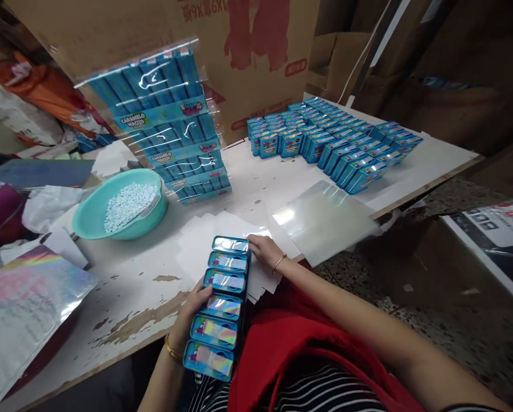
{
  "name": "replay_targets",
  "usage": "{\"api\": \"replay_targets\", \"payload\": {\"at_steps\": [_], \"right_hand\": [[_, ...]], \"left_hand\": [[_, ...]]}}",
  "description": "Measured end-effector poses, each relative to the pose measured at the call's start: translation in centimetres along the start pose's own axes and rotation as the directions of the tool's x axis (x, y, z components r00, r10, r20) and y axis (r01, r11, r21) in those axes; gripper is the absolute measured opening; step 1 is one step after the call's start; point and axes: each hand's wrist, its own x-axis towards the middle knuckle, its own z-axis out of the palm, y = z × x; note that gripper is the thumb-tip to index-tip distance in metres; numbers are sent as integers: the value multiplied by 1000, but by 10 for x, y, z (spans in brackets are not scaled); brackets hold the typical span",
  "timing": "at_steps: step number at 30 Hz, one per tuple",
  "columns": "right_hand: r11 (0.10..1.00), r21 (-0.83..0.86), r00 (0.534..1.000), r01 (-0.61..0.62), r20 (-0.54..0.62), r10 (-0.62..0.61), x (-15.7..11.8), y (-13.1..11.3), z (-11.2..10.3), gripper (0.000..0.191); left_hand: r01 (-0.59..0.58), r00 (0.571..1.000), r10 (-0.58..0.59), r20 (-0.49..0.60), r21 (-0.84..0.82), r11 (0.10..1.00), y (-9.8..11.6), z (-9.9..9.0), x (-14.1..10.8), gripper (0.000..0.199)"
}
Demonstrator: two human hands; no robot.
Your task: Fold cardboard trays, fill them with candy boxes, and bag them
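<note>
A row of several small blue tins with shiny labels lies at the table's front edge, partly over my lap. My left hand grips the row from its left side, thumb on top. At the far end, my right hand holds the row's upper right corner; part of its fingers is hidden behind the tins. White paper sheets are spread on the table beneath and beyond the far tins.
A teal basin of small white pieces stands left, beside stacked wrapped blue boxes. Rows of blue boxes fill the back right. Clear plastic sheets overhang the right edge. A printed bag lies at near left.
</note>
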Motion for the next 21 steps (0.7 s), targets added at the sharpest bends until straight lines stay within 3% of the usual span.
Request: {"api": "replay_targets", "payload": {"at_steps": [5, 8, 11, 18, 21], "right_hand": [[984, 178, 1000, -12, -19, 15, 10, -2, -2, 20], [936, 347, 992, -59, -84, 93, 14, -3, 0, 24], [918, 382, 976, -108, -132, 170, 19, -2, 2, 34], [889, 441, 990, -123, -4, 139, 24, 7, 1, 35], [886, 456, 995, -84, -13, 100, 22, 6, -2, 34]], "left_hand": [[-8, 996, -1, 93, 101, 995, -3, 8, 14, 64], [-32, 998, 24, 50, 164, 986, -7, 7, 17, 71], [-107, 993, 113, -14, 215, 971, -12, 9, 13, 76], [-134, 988, 147, -55, 189, 973, -13, 18, 11, 81], [-141, 989, 148, -28, 181, 973, -10, 17, 15, 78]]}}
